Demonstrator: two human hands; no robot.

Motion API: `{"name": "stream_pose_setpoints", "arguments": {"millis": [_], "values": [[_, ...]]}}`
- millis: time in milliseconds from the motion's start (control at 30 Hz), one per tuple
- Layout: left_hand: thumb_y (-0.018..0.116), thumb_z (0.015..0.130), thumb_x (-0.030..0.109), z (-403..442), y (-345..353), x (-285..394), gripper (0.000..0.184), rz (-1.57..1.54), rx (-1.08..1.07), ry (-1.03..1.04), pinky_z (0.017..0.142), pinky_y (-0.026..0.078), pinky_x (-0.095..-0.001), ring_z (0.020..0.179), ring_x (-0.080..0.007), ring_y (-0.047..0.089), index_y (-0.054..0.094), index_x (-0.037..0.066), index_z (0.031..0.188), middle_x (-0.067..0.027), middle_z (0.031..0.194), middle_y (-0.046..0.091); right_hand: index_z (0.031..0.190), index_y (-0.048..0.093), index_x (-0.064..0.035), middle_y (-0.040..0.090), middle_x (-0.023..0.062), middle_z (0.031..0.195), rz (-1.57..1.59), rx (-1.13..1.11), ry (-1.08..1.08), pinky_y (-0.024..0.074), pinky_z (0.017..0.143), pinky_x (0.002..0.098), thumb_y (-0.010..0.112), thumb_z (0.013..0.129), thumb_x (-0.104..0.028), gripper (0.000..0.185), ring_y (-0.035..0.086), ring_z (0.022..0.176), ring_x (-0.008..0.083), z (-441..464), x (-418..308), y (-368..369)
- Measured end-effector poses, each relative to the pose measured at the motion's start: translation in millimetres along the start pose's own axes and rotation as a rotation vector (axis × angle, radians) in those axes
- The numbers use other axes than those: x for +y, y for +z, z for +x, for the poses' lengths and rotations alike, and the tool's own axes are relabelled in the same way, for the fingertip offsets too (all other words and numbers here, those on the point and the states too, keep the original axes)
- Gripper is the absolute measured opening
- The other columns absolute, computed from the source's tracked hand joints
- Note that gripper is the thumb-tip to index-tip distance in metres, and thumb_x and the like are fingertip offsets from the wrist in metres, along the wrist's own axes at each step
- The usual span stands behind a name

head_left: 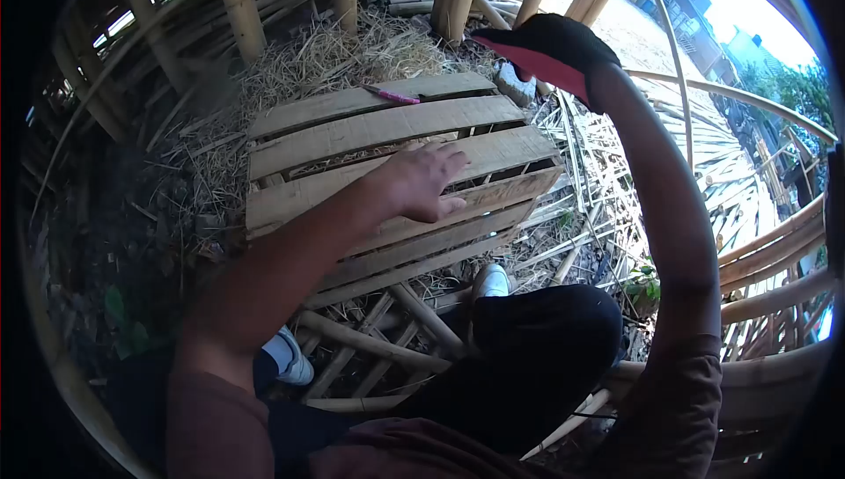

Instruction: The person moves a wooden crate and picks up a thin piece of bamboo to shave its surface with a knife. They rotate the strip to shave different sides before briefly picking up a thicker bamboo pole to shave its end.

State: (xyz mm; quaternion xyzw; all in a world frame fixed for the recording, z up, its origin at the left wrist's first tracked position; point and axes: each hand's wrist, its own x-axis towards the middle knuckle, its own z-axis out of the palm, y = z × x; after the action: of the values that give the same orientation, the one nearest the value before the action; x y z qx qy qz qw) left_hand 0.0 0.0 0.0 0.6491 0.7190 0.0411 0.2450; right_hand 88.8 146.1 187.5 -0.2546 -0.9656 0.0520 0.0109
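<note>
Pale wooden slats formed a crate [387,131] near the centre of the dial, leaning toward eleven. Over its near slats the left hand [422,182] was spread, palm down, seemingly holding nothing; whether it touched the wood could not be told. Toward one o'clock, a black-and-red covering [553,70], cap or glove being unclear, hid the right hand, so its grip could not be told. A slim pink tool [398,97] lay on the far slats at twelve, before straw [352,52].
</note>
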Motion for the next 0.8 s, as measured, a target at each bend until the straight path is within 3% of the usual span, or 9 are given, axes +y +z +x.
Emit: {"name": "stream_pose_setpoints", "arguments": {"millis": [67,167,233,333,467,567,633,700,800], "values": [[0.063,0.083,0.052,15.4,29.8,9.1,0.086,0.258,0.356,-0.031,0.116,0.016,-0.0572,0.145,-0.0269,0.019,0.022,0.016,0.150,-0.0108,0.156,0.022,0.059,0.067,-0.0111,0.062,0.0013,0.055,0.084,-0.102,0.138,0.0482,0.065,0.0286,0.050,0.084,-0.070,0.066,0.061,0.056,0.0136,-12.4,51.4,37.8],[0.063,0.083,0.051,25.1,46.1,-10.2,0.087,0.318,0.372,-0.126,0.117,0.014,-0.0560,0.145,-0.0266,0.019,0.022,0.014,0.150,-0.0107,0.156,0.021,0.070,0.070,-0.0095,0.063,0.0008,0.061,0.321,-0.232,0.409,0.0454,0.058,0.0283,0.057,0.084,-0.063,0.056,0.057,0.054,0.0116,4.1,160.8,144.0],[0.065,0.082,0.049,31.1,52.0,-5.4,0.088,0.261,0.399,-0.139,0.117,0.014,-0.0556,0.145,-0.0245,0.019,0.022,0.014,0.150,-0.0094,0.157,0.021,0.078,0.070,-0.0061,0.061,0.0036,0.067,1.090,0.123,0.488,0.0407,0.049,0.0283,0.063,0.087,-0.051,0.046,0.048,0.047,0.0105,-16.6,198.2,191.9],[0.067,0.081,0.047,28.0,45.5,-3.5,0.088,0.281,0.397,-0.200,0.117,0.014,-0.0559,0.144,-0.0227,0.022,0.022,0.015,0.149,-0.0082,0.156,0.023,0.073,0.066,-0.0037,0.053,0.0020,0.055,0.796,0.357,0.703,0.0320,0.042,0.0271,0.056,0.090,-0.056,0.056,0.044,0.043,0.0094,-29.3,228.0,237.5],[0.072,0.078,0.041,29.5,47.5,-1.2,0.089,0.291,0.431,-0.190,0.116,0.017,-0.0559,0.143,-0.0247,0.024,0.024,0.014,0.148,-0.0086,0.154,0.026,0.078,0.062,-0.0013,0.057,0.0057,0.060,1.215,0.723,0.888,0.0330,0.040,0.0297,0.051,0.095,-0.052,0.055,0.044,0.041,0.0118,-38.4,296.3,328.0],[0.073,0.077,0.038,27.6,46.9,1.9,0.090,0.306,0.436,-0.178,0.116,0.017,-0.0557,0.143,-0.0258,0.024,0.024,0.014,0.148,-0.0091,0.154,0.026,0.085,0.058,-0.0051,0.062,0.0082,0.073,1.419,0.498,1.053,0.0330,0.038,0.0299,0.050,0.096,-0.046,0.044,0.045,0.042,0.0117,-52.8,327.1,384.3],[0.074,0.076,0.036,28.5,48.6,2.2,0.090,0.310,0.440,-0.156,0.116,0.018,-0.0553,0.143,-0.0270,0.024,0.024,0.014,0.148,-0.0099,0.154,0.026,0.095,0.062,-0.0040,0.066,0.0125,0.082,1.032,0.107,1.020,0.0421,0.045,0.0332,0.054,0.093,-0.046,0.043,0.055,0.052,0.0203,-62.3,385.8,457.3],[0.074,0.076,0.034,29.2,45.8,3.5,0.090,0.296,0.439,-0.162,0.116,0.018,-0.0550,0.143,-0.0280,0.024,0.024,0.013,0.148,-0.0102,0.153,0.027,0.110,0.064,-0.0050,0.067,0.0150,0.093,0.452,-0.293,0.884,0.0511,0.063,0.0420,0.060,0.088,-0.045,0.047,0.063,0.072,0.0289,-59.8,425.7,524.2],[0.072,0.078,0.037,28.7,45.5,6.1,0.088,0.324,0.413,-0.165,0.116,0.018,-0.0551,0.144,-0.0266,0.023,0.024,0.011,0.148,-0.0103,0.153,0.026,0.118,0.064,-0.0088,0.068,0.0135,0.106,0.643,-0.617,1.078,0.0506,0.083,0.0476,0.062,0.083,-0.045,0.050,0.065,0.097,0.0307,-65.4,427.7,598.3]]}}
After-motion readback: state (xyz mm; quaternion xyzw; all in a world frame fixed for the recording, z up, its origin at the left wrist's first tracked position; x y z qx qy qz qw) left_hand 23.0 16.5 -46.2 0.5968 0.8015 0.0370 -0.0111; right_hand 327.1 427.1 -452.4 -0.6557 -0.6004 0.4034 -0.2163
